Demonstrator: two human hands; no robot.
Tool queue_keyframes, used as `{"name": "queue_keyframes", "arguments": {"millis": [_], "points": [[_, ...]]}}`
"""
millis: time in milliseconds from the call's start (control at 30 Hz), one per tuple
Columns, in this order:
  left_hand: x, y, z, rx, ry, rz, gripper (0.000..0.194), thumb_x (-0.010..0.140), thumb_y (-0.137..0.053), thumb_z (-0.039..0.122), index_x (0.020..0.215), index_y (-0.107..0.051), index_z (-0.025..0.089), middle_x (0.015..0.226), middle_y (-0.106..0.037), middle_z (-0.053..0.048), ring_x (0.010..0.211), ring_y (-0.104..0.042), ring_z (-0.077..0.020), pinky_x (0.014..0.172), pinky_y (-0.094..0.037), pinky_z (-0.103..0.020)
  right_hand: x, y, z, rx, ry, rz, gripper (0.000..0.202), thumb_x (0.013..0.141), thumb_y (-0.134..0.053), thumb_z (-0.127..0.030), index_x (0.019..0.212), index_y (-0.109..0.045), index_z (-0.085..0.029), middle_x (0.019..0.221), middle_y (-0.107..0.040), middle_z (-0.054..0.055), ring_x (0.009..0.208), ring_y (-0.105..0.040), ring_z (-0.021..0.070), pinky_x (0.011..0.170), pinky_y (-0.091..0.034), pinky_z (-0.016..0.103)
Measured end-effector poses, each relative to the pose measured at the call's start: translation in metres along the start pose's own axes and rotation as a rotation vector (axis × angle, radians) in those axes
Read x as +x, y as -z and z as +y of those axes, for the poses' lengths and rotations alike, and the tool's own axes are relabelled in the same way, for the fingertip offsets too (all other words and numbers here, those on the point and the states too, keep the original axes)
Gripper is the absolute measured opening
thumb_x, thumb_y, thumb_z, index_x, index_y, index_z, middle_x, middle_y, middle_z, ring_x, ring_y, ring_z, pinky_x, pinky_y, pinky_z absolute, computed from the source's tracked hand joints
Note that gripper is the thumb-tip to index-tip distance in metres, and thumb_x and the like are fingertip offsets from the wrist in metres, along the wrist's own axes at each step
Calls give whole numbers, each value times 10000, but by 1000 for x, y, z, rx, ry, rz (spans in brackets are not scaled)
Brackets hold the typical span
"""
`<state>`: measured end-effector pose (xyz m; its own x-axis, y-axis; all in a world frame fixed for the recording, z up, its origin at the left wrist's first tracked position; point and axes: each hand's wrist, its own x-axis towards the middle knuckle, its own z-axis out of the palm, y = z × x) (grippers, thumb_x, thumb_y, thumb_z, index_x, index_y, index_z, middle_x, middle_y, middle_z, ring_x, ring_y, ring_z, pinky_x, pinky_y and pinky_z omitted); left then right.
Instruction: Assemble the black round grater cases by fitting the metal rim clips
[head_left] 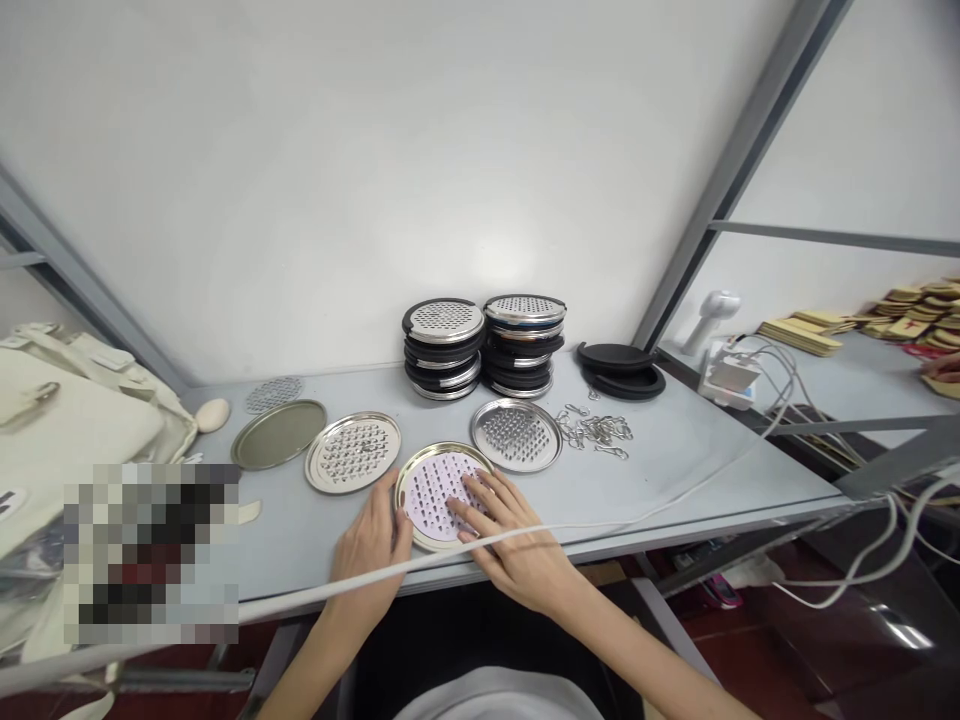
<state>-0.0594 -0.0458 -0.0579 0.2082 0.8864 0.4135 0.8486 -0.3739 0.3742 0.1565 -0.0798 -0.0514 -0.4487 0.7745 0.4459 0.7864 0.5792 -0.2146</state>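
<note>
A round grater plate (435,490) with a gold-coloured rim and a pale, perforated face lies at the front edge of the grey table. My left hand (371,550) grips its left rim between thumb and fingers. On the right side of the face, my right hand (517,540) rests with its fingers spread flat. Behind it is a silver grater disc (517,436), and to the left another grater disc (354,452) and a plain olive-toned round plate (279,434). A thin mesh-like disc (274,394) lies farther back.
Two stacks of round graters with black rims (444,345) (525,345) stand against the wall. Black ring-shaped covers (621,370) and a pile of metal clips (596,430) lie right. A white cable (585,527) crosses before my hands. A cream bag (82,400) sits left.
</note>
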Motion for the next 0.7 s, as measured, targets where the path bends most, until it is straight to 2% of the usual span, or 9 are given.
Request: {"name": "queue_keyframes", "arguments": {"millis": [133,267,367,433,567,700], "points": [[0,1,0,-3,-34,1,402,949,-316,205,1345,-368,162,1243,-588,-140,1057,-621,-259,779,-512,-354,3,9,2,58,9,-50,489,955,-434,-269,1434,-383,-183,1522,-310,121,1421,-232,272,1141,-266,537],[0,0,-2,5,-35,9,369,935,-301,169,1282,-425,164,1188,-613,-125,988,-638,-242,731,-500,-323,14,15,6,127,99,-134,439,962,-441,-325,1396,-447,-257,1550,-257,73,1435,-179,277,1149,-242,514],[0,0,-3,13,-31,16,252,925,-334,186,1087,-528,182,1112,-635,-105,887,-647,-232,657,-476,-294,23,13,8,150,176,-187,414,970,-422,-354,1376,-474,-288,1523,-320,61,1425,-211,273,1157,-196,522],[0,0,-2,12,-29,13,223,921,-348,186,1023,-546,190,1047,-649,-87,812,-645,-213,632,-462,-280,26,12,9,144,185,-197,404,974,-412,-361,1367,-484,-296,1485,-386,61,1412,-245,267,1155,-189,526],[1,0,-1,-6,-28,16,290,915,-338,156,1119,-541,192,968,-656,-68,825,-638,-205,699,-469,-284,25,10,7,116,156,-176,375,972,-413,-343,1322,-532,-278,1438,-444,76,1374,-313,265,1136,-246,508],[1,0,-1,-28,-19,7,294,907,-330,139,1086,-556,196,1007,-645,-74,852,-625,-211,704,-465,-296,23,10,5,110,142,-149,364,969,-415,-327,1300,-551,-262,1400,-470,93,1343,-350,260,1121,-292,480]]}}
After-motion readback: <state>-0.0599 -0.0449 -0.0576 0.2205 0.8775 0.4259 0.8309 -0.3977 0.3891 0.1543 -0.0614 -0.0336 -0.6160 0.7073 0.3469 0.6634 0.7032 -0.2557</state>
